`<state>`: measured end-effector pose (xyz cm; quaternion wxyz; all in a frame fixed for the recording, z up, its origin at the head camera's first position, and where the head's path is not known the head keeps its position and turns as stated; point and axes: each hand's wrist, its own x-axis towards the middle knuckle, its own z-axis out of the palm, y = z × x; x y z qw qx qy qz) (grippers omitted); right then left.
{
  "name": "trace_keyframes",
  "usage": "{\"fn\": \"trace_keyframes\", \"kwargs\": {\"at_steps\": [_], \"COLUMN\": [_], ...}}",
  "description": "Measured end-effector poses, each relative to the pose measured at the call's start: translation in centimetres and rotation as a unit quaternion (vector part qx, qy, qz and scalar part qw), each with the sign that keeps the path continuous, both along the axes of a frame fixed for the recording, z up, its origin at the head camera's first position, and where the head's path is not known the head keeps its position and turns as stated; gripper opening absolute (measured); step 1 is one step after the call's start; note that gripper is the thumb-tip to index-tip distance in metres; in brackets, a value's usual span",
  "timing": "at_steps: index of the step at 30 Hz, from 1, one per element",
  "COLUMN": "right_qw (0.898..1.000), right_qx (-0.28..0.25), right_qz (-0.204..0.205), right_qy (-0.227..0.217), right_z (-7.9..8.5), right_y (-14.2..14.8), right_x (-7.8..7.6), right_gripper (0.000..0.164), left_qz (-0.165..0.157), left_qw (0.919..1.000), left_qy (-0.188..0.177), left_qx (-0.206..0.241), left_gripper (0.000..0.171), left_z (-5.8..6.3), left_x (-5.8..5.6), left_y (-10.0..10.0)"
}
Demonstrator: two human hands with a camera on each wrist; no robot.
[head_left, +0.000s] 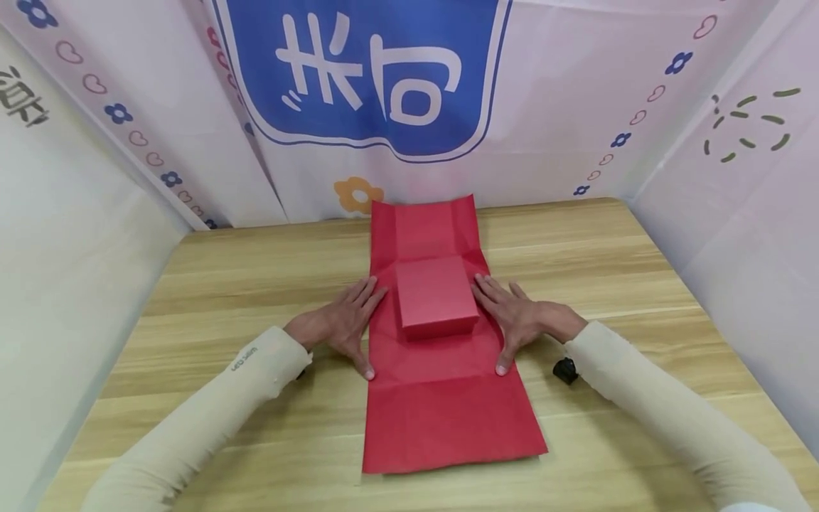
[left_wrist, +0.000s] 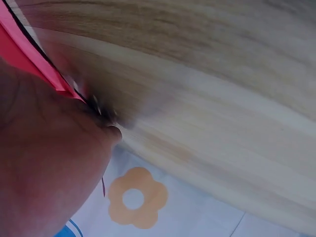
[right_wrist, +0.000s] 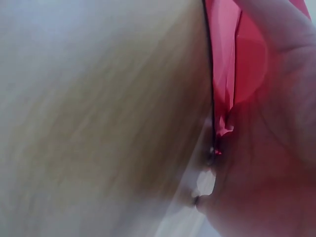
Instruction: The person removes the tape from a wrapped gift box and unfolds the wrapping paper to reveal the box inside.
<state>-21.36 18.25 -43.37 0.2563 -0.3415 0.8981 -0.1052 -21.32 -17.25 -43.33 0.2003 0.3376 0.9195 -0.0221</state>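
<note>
A red box sits on a long sheet of red wrapping paper, which shows fold creases along its sides and across it. With fingers spread, my left hand touches the paper's left edge beside the box. My right hand mirrors it on the right edge, its fingertips close to the box's side. Both thumbs point toward me and lie on the paper's edges. In the left wrist view, the left hand overlaps the red paper edge; the right wrist view has the right hand along the opposite edge.
The paper lies on a wood-grain table, its far end near the back wall. Printed white cloth with a blue sign hangs behind. A black object shows by the right cuff. Pale side walls flank the table.
</note>
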Motion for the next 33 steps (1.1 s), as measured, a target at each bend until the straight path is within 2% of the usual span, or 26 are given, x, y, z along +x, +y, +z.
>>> {"fn": "trace_keyframes", "kwargs": {"at_steps": [7, 13, 17, 21, 28, 33], "right_qw": [1.0, 1.0, 1.0, 1.0, 1.0, 1.0], "right_qx": [0.026, 0.016, 0.01, 0.013, 0.011, 0.015], "right_qz": [0.005, 0.006, 0.004, 0.005, 0.003, 0.004], "right_qy": [0.003, 0.003, -0.001, 0.001, 0.007, 0.003], "right_z": [-0.04, -0.44, -0.58, -0.44, -0.09, 0.09], "right_y": [-0.18, -0.25, -0.22, -0.2, -0.17, -0.13], "right_x": [0.33, 0.64, 0.76, 0.66, 0.48, 0.25], "right_gripper": [0.155, 0.153, 0.153, 0.153, 0.154, 0.152], "left_qz": [0.013, 0.015, 0.02, 0.026, 0.03, 0.034], "left_qw": [0.9998, 0.9994, 0.9993, 0.9991, 0.9987, 0.9987], "left_qy": [-0.015, -0.021, -0.027, -0.031, -0.027, -0.026], "left_qx": [-0.002, -0.025, -0.018, -0.01, -0.032, -0.028], "left_gripper": [0.154, 0.155, 0.155, 0.155, 0.154, 0.154], "left_z": [-0.03, -0.04, -0.21, -0.31, 0.11, 0.41], "left_x": [0.37, 0.79, 0.92, 0.84, 0.52, 0.38], "left_y": [0.05, 0.15, 0.04, -0.07, 0.22, 0.26]}}
